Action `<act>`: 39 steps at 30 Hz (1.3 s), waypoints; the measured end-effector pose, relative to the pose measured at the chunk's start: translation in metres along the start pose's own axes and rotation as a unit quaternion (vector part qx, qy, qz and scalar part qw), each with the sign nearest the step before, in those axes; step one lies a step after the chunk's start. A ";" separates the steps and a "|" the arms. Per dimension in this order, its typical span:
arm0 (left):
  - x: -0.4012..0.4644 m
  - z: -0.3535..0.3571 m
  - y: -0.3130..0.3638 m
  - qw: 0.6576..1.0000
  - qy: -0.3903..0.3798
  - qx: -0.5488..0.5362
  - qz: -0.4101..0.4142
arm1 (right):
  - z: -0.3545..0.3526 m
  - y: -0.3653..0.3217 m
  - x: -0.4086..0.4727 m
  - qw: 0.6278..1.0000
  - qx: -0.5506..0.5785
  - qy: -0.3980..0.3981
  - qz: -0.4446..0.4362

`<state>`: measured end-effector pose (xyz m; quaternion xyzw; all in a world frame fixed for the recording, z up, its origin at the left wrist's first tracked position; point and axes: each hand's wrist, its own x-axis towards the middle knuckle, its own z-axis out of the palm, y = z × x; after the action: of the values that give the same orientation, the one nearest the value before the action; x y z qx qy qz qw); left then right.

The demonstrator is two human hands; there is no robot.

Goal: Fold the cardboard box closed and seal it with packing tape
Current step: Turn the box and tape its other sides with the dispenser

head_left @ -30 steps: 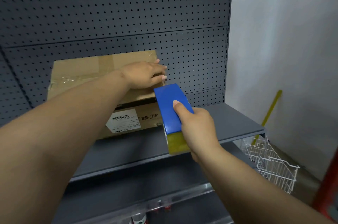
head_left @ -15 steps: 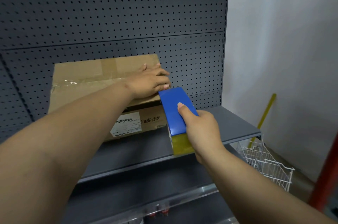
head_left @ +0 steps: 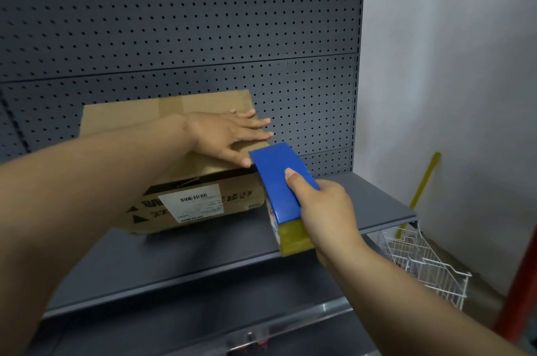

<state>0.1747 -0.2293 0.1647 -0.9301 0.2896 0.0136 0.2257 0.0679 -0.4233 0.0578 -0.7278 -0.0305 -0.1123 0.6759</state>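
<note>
We are pressing our left hand (head_left: 229,135) flat, fingers straight, on the closed cardboard box (head_left: 122,120) sitting on the shelf (head_left: 363,199). At its 3 o'clock corner, our right hand (head_left: 325,216) is gripping the blue tape dispenser (head_left: 279,178).

We have one view only — a wide-angle camera worn on the head, facing forward and down along both forearms toward the dark grey metal shelf (head_left: 363,204) and its perforated grey back panel (head_left: 203,21). It sits near — the arms fill the lower frame, straight lines bowing at the edges.
</note>
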 end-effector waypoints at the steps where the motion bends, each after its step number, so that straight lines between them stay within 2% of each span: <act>1: 0.000 -0.001 -0.001 1.000 -0.010 0.019 0.000 | 0.000 0.000 0.000 1.000 0.004 -0.001 0.002; 5: 0.001 -0.002 0.005 0.998 0.000 0.056 -0.017 | 0.000 0.000 0.000 1.000 0.008 0.001 0.004; 12: 0.012 -0.016 0.010 0.990 0.115 -0.069 -0.034 | -0.018 -0.027 0.024 1.000 -0.007 0.026 0.008; 15: 0.020 -0.019 0.008 0.986 0.114 -0.112 -0.056 | -0.021 -0.031 0.042 0.999 0.025 0.022 0.021; 20: 0.030 -0.015 0.002 0.977 0.034 -0.190 -0.086 | -0.018 -0.017 0.052 0.998 0.047 0.015 0.044; 24: 0.037 -0.007 -0.003 0.966 0.109 -0.220 -0.085 | -0.014 -0.007 0.048 0.997 0.059 0.014 0.039; 30: 0.038 0.004 -0.019 0.955 0.172 -0.210 -0.116 | 0.001 -0.011 0.051 0.997 0.074 -0.011 0.023; 39: 0.047 0.008 -0.036 0.940 0.186 -0.242 -0.155 | 0.022 -0.004 0.056 0.996 0.074 -0.047 0.001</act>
<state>0.2341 -0.2245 0.1648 -0.9759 0.1666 -0.1249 -0.0646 0.1243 -0.4073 0.0722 -0.6801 -0.0695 -0.0746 0.7260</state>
